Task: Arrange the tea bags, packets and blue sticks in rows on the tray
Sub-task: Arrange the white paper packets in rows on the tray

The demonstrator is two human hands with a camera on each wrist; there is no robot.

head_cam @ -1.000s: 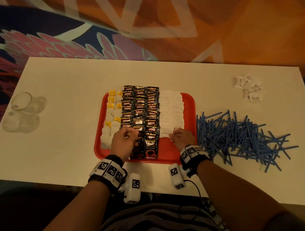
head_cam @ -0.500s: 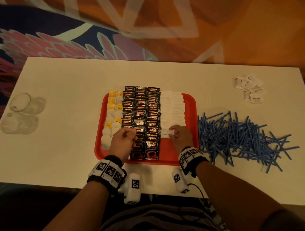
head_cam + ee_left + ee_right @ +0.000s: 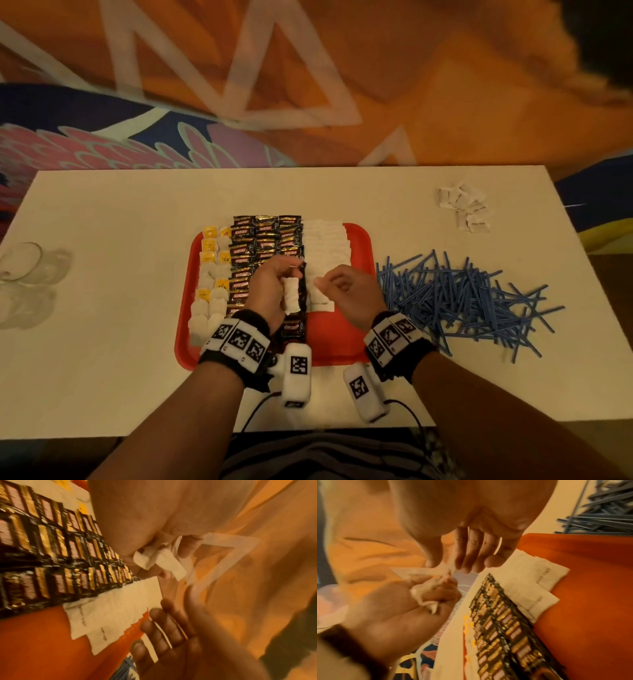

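Note:
The red tray (image 3: 337,344) holds a left row of tea bags (image 3: 212,274), middle rows of dark coffee packets (image 3: 265,236) and a right row of white packets (image 3: 325,246). My left hand (image 3: 287,277) is raised over the coffee packets and grips a bunch of white packets (image 3: 292,296), which also shows in the wrist views (image 3: 159,559) (image 3: 426,597). My right hand (image 3: 329,284) hovers just right of it over the white row, fingers loosely curled. I see nothing in it. The blue sticks (image 3: 455,298) lie heaped on the table right of the tray.
A small heap of loose white packets (image 3: 464,209) lies at the table's back right. A clear glass (image 3: 20,263) stands at the far left edge. Bare red tray floor (image 3: 42,635) shows at the near end of the white row.
Both hands have lifted off the tray. The right hand left a white packet at the near end of the white row and moved toward the left hand, which turned its bunch upward.

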